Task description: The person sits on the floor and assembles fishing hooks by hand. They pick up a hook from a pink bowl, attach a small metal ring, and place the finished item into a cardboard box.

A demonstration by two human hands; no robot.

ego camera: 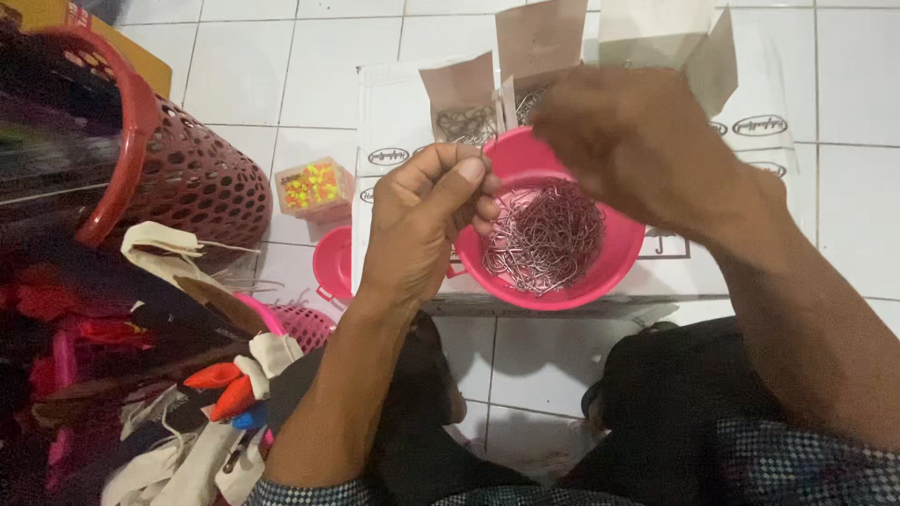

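A pink plastic bowl sits on a white board in front of me, filled with a tangle of thin metal hooks. My left hand hovers at the bowl's left rim, thumb and fingers pinched on a thin hook. My right hand is raised above the bowl's far side, blurred, with its fingers curled downward; what it holds is hidden.
Open cardboard boxes of more hooks stand behind the bowl. A small clear box of yellow and orange beads lies left. A red perforated basket and a heap of cloth and tools fill the left. A pink lid lies by the board.
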